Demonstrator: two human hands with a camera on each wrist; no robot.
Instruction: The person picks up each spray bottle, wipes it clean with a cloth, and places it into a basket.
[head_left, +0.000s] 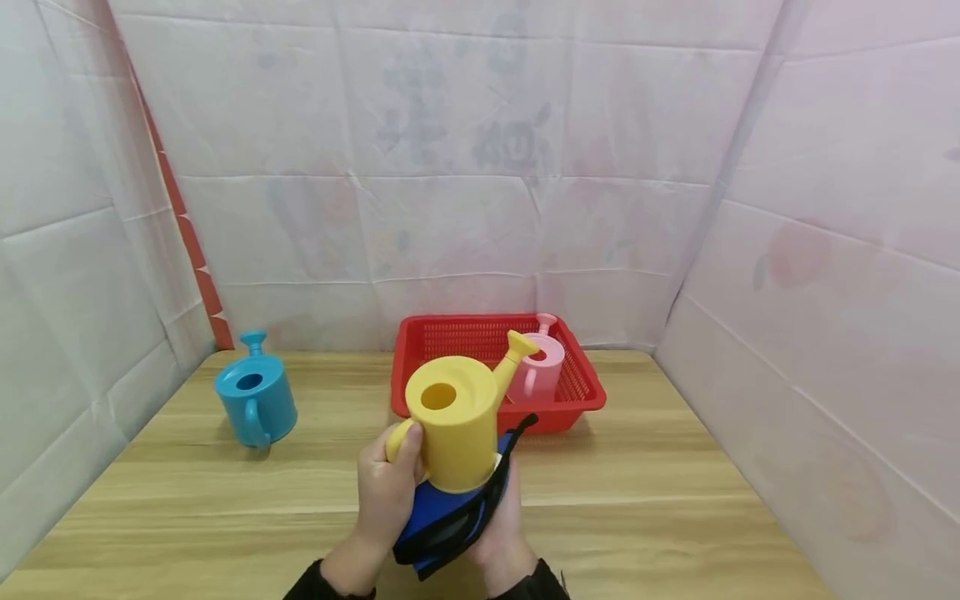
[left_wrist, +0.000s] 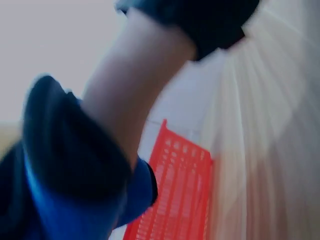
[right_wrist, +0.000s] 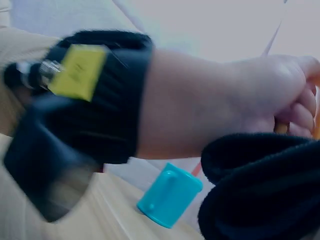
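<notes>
A yellow watering can [head_left: 457, 450] is held upright above the table, its spout pointing to the right. My left hand [head_left: 386, 492] grips its handle, the thumb lying on top; the curled fingers also show in the right wrist view. My right hand [head_left: 506, 517] holds a blue cloth [head_left: 435, 504] with black trim against the can's base and lower side. The cloth hides most of the right hand's fingers. In the left wrist view the cloth [left_wrist: 65, 210] is blurred, beside the right forearm [left_wrist: 135, 75].
Behind the can stands a red basket [head_left: 408, 358] with a pink watering can [head_left: 542, 379] inside. A blue watering can [head_left: 258, 404] stands on the left of the wooden table [head_left: 637, 500]. Pale sheets [head_left: 450, 233] enclose the back and both sides.
</notes>
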